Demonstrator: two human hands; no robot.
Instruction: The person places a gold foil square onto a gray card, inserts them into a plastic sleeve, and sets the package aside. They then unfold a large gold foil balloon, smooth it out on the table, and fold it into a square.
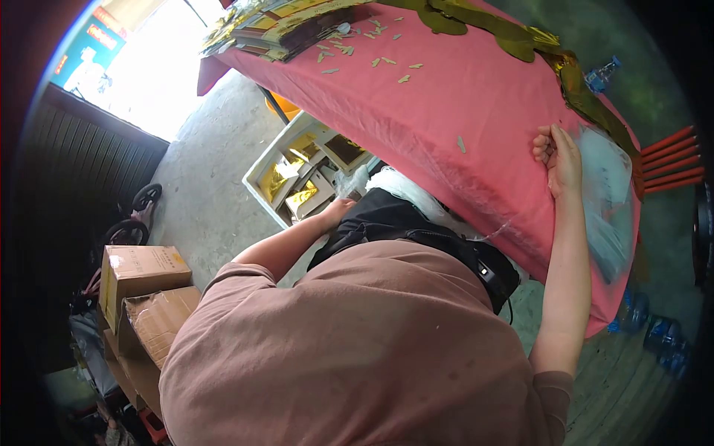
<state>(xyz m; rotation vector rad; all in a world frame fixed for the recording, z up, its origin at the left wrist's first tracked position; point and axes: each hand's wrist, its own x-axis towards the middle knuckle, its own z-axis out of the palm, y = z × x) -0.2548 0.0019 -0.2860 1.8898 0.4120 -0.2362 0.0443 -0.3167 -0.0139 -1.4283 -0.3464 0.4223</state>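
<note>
My right hand (559,157) rests on the pink tablecloth (483,97) with its fingers curled in, and nothing shows in them. Just beside that hand lies a translucent plastic bag (606,201) at the table's end. Low on the other side, my left hand (341,211) is by my dark-clothed lap, close to a white crate (260,186); its fingers are mostly hidden. Inside the crate are several pale boxes with gold foil (301,197). One small pale cut piece (461,144) lies on the cloth to the left of my right hand.
Gold foil strips (520,44) run along the table's far edge. Stacked printed sheets (290,30) and scattered small pieces (335,50) occupy its upper left. Cardboard boxes (145,271) stand at left. Plastic bottles (662,334) and red rods (669,160) are at right.
</note>
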